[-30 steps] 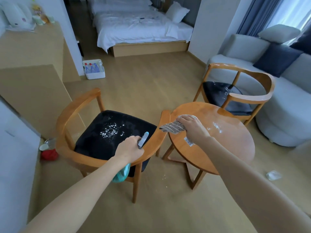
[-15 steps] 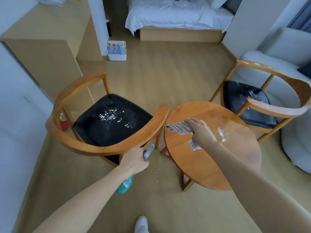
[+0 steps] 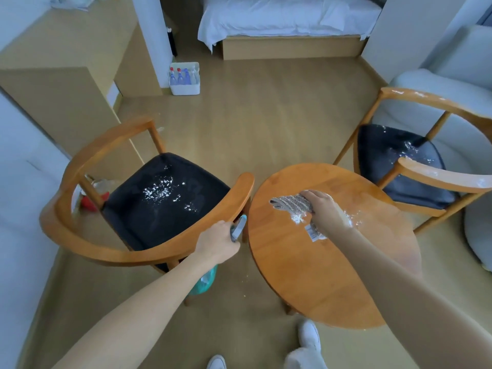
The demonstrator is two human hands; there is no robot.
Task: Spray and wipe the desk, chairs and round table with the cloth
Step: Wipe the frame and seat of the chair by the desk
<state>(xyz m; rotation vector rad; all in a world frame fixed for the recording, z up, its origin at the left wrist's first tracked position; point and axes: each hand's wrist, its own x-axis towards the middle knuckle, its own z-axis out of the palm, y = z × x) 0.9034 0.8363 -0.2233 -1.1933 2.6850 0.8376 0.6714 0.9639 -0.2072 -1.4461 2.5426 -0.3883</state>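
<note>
Cloth [image 3: 291, 203] lies on the round counter [image 3: 332, 275], bunched into a roll, long axis running sideways across the counter top, free end pointing toward the left chair [image 3: 149, 209]. It sits in the far-left part of the counter, close to the rim. Grey knit with a fine speckled pattern; a white label tag [image 3: 311, 233] hangs out under the wrist.

Right hand [image 3: 323, 211] is clamped over the cloth, fingers curled down around it, pressing it on the counter. White spray foam [image 3: 298, 217] spots the wood just beside the cloth and on the far side of the hand.

Left hand [image 3: 217, 245] is wrapped round the neck of a spray bottle [image 3: 205, 282], held off the counter's left edge, in front of the left chair's armrest. Bottle long axis runs roughly upright, tilted; grey-blue nozzle [image 3: 238, 227] points up and away toward the armrest, teal body hangs below the hand.

Left chair: wooden curved arm, black seat with white foam specks at centre. Right chair [image 3: 415, 166] behind the counter, black seat also speckled white, droplets on its arm.

White bin of bottles [image 3: 185, 78] on the floor well beyond the counter, near a bed [image 3: 287, 25]. White shoes [image 3: 308, 334] at the counter's near edge.
</note>
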